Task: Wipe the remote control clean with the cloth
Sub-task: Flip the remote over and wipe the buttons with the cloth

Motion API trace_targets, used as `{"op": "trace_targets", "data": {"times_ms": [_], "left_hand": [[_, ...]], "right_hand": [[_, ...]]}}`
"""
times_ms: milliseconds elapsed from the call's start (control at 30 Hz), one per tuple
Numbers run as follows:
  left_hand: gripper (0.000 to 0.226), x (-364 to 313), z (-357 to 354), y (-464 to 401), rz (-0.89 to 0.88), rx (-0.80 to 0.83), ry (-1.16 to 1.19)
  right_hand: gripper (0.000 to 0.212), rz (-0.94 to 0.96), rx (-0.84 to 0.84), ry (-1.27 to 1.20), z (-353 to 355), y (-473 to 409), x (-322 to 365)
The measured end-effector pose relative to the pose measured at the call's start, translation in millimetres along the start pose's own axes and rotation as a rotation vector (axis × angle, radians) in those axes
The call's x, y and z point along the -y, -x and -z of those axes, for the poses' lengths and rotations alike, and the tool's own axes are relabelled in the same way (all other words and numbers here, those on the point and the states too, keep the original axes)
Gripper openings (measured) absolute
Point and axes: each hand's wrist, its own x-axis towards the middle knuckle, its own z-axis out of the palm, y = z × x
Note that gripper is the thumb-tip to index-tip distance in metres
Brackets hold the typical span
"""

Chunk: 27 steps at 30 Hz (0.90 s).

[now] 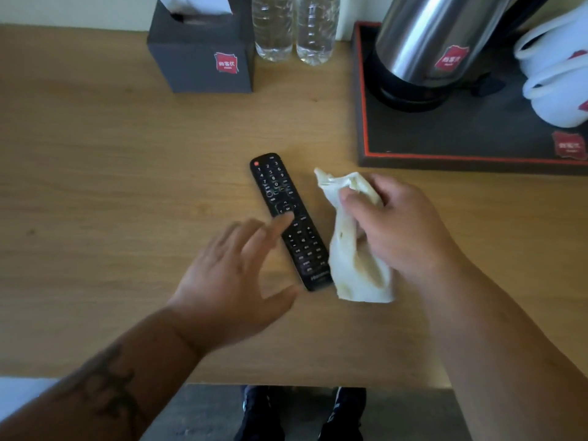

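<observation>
- The remote control [290,221] lay flat on the wooden table [95,186], buttons up, slanted so its red power button pointed up and to the left and its lower end pointed toward you and to the right.
- Your left hand [229,281] was spread over the table just left of the remote, fingers straight and apart, gripping nothing; the blurred fingertips [283,221] overlapped the remote's left edge, and I could not tell whether they touched it.
- Your right hand [394,227] was curled around a bunched, stained white cloth [350,249], thumb pinching it from the front. The cloth hung just beside the remote's right edge and overlapped its lower end.
- Bare table stretched wide to the left of the remote and also between the remote and the table's near edge [318,384].
- To the right and behind, a dark tray [413,154] with an orange line along its rim sat close to your right hand; it carried a steel kettle [429,43] and white cups [553,78].
- At the far edge stood a grey tissue box [203,58] and 2 clear water bottles [296,27], well apart from the remote.
- Your shoes [302,415] showed below the near edge.
</observation>
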Motion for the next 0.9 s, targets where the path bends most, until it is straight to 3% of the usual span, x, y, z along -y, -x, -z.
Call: {"op": "trace_targets", "data": {"times_ms": [67,233,300,400,533,633,767,900], "left_hand": [[0.093,15,5,-18,-0.105,-0.119,-0.107],[0.089,30,11,-62,-0.264,0.169,-0.325],[0.082,31,9,-64,-0.270,0.177,-0.338],[0.076,35,7,-56,-0.224,0.073,-0.269],[0.070,47,-9,-34,-0.124,-0.082,-0.188],[0.065,46,-24,-26,-0.075,-0.197,-0.144],[0.045,41,-31,-25,-0.117,-0.333,-0.102],[0.048,46,-30,-24,-0.057,-0.304,-0.090]], "right_hand": [[0.015,-0.004,-0.039,0.060,15,4,-6],[0.021,-0.079,-0.125,0.209,30,11,-24],[0.030,-0.050,-0.126,0.320,26,18,-29],[0.041,0.042,-0.130,0.508,17,26,-38],[0.041,-0.028,-0.160,0.451,24,20,-31],[0.033,0.147,-0.267,0.458,12,28,4],[0.042,0.422,-0.050,0.664,-59,45,34],[0.037,0.380,0.023,0.795,-68,36,21]]}}
